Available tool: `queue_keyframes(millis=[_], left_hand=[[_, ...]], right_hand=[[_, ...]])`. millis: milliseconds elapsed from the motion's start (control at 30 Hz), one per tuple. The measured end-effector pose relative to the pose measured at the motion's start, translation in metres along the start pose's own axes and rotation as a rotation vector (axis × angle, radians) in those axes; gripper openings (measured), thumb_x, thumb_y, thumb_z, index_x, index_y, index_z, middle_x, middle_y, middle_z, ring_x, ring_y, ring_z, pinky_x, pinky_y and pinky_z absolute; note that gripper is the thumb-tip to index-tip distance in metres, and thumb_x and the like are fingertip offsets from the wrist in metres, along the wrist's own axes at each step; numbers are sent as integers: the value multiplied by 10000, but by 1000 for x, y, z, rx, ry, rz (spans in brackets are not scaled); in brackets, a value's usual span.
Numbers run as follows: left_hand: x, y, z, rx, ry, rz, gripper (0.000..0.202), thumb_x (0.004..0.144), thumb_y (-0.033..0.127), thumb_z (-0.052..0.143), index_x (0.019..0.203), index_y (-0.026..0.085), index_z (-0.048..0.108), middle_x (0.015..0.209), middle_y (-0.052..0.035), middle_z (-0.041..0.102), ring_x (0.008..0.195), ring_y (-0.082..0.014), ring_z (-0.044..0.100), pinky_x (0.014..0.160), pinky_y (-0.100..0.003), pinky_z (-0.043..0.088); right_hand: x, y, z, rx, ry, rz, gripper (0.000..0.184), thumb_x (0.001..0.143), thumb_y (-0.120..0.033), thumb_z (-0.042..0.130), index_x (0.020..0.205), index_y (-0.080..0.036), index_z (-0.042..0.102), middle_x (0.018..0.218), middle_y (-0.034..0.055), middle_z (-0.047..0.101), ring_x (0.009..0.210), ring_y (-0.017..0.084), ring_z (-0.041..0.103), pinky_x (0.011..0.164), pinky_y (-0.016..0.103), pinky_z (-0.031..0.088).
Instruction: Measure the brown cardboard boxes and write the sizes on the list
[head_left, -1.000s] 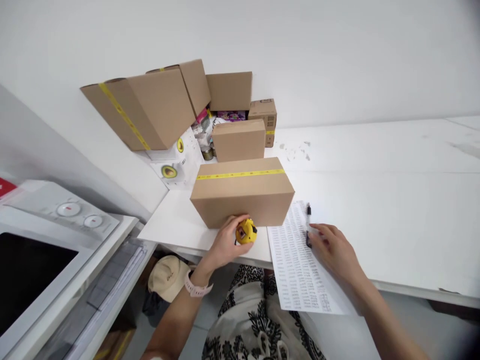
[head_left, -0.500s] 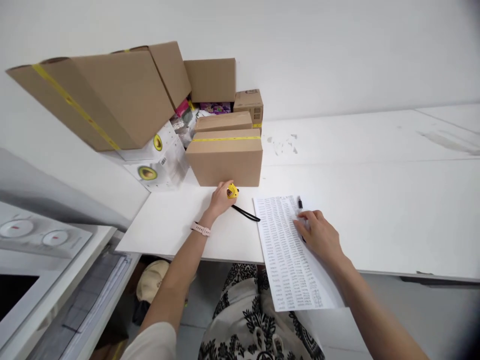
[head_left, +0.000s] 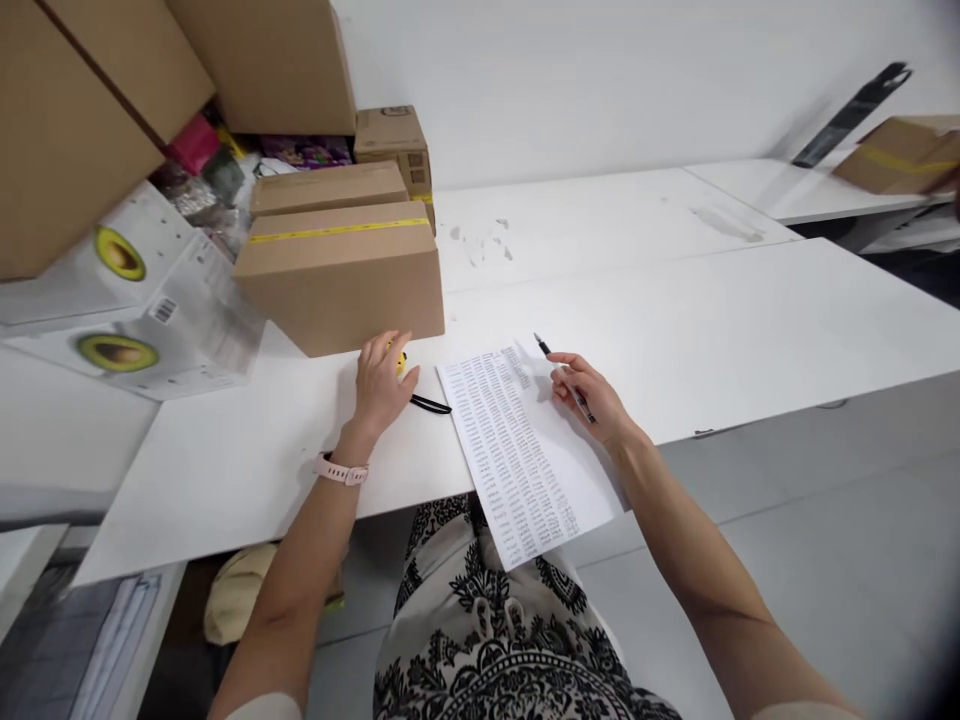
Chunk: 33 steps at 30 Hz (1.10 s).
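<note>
My left hand rests over a yellow tape measure on the white table, right in front of a brown cardboard box sealed with yellow tape. Its fingers lie loosely on top of the tool, and a black wrist strap trails out to the right. My right hand holds a black pen above the right edge of a printed sheet that hangs over the table's front edge.
Behind the taped box stand more cardboard boxes and a small one. White cartons with avocado pictures sit at the left under large brown boxes. Another taped box lies on a far table at right.
The view has swung right and closer. My right hand has picked the pen up from the sheet. My left hand stays on the tape measure by the box.
</note>
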<state>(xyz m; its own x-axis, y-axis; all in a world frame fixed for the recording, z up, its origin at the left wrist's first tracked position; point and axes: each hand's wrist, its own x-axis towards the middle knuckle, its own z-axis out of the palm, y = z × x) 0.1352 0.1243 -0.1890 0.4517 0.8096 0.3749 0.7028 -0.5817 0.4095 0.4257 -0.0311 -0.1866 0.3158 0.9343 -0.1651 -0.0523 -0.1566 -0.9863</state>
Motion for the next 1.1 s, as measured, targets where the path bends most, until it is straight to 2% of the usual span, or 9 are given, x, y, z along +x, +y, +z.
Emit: queue_keyframes(millis=[133,300,500,600,700,800,900,1000,1100], left_hand=[[-3,56,16,-139,-327,204,545,939,353,545,1436,131,509,1513,-142,513,1445,-302,405,1221,-453,290],[-4,96,57,-96,-730,301,999,865,640,593,1592,60,228,1688,-219,134,1575,-345,52,1265,-512,28],[9,79,69,-58,-718,353,1054,856,686,576,1620,98,151,1701,-178,80,1579,-317,9,1255,-483,-58],[12,74,69,-14,-731,377,1070,860,703,555,1622,88,126,1703,-164,46,1582,-293,-14,1249,-470,-80],[12,74,71,-13,-718,378,1077,856,697,569,1620,79,129,1700,-169,63,1582,-292,-10,1250,-464,-85],[12,74,72,-47,-693,364,1064,841,685,609,1618,107,170,1698,-167,110,1583,-286,22,1259,-459,-69],[15,75,68,-99,-686,326,974,828,618,681,1593,155,293,1695,-147,163,1581,-285,67,1272,-462,-30],[18,78,62,-179,-698,282,730,825,488,745,1470,225,526,1691,-103,210,1577,-305,91,1275,-496,-14],[20,79,59,-237,-715,279,527,836,399,754,1336,262,662,1666,-67,294,1576,-309,96,1265,-547,-30]], right_hand=[[7,-10,-11,69,-26,-57,389,764,-365,512,1125,-242,585,772,9,526,775,190,575,822,383,532],[11,-22,-18,71,-56,-196,496,764,-436,495,1225,-274,578,1055,86,670,1128,255,624,1010,492,489],[13,-28,-15,-35,-153,-269,473,694,-540,775,1000,-299,506,927,19,665,998,221,652,1012,443,485],[24,-21,-2,-83,-42,-234,563,779,-801,563,955,-271,492,790,10,607,838,196,637,933,405,523],[36,-7,12,-76,-7,-158,772,815,-901,285,1132,-242,533,921,75,676,950,220,656,903,399,531],[45,8,19,72,-20,-158,734,804,-833,493,1215,-232,584,1120,114,703,1091,240,642,933,399,511],[49,19,18,136,79,-178,474,710,-622,790,973,-248,668,886,34,699,858,195,637,832,364,503],[49,22,16,91,172,-191,359,734,-522,806,745,-238,587,627,-46,527,602,124,475,650,311,438],[44,22,16,45,143,-187,308,787,-463,772,787,-238,560,647,-49,546,604,119,484,626,297,416]])
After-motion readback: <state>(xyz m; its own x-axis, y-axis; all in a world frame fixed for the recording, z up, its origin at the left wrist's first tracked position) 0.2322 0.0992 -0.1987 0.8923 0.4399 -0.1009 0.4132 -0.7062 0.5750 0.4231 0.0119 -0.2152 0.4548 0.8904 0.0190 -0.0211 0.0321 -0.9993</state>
